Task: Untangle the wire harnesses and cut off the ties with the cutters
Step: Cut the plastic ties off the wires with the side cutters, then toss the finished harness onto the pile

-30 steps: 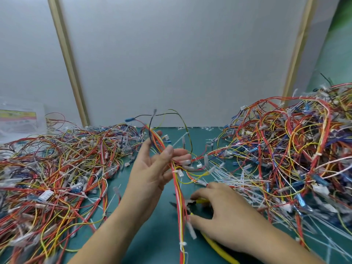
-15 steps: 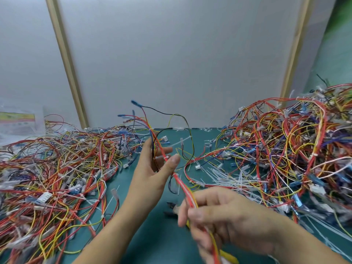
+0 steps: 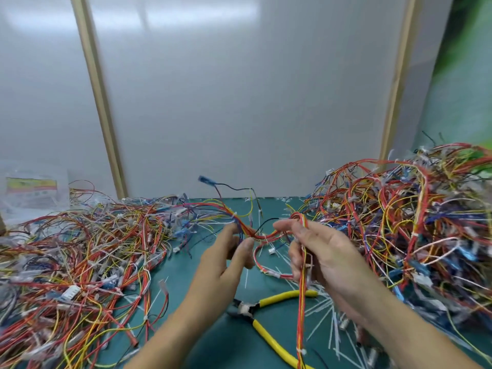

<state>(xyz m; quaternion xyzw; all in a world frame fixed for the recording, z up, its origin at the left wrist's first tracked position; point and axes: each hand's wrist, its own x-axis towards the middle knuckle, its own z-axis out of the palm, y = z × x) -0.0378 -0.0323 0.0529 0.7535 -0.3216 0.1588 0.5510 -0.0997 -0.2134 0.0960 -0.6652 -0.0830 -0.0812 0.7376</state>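
Both my hands hold one wire harness (image 3: 262,235) of red, orange and yellow strands above the green table. My left hand (image 3: 226,258) pinches it near its splayed end, where a blue connector (image 3: 204,179) sticks up. My right hand (image 3: 316,251) grips the bundle further along; the rest of the harness hangs down past the palm toward the near edge. The yellow-handled cutters (image 3: 262,319) lie on the table below and between my wrists, with neither hand touching them.
A big tangled heap of harnesses (image 3: 415,217) rises at the right. A flatter spread of harnesses (image 3: 80,257) covers the left. Cut white ties (image 3: 323,318) litter the green table (image 3: 213,342) near the cutters. A plastic bag (image 3: 32,190) sits far left, against the white back wall.
My right hand has risen from low beside the cutters and slid along the harness, drawing it to the right. The harness now spans between both hands, and the cutters lie exposed.
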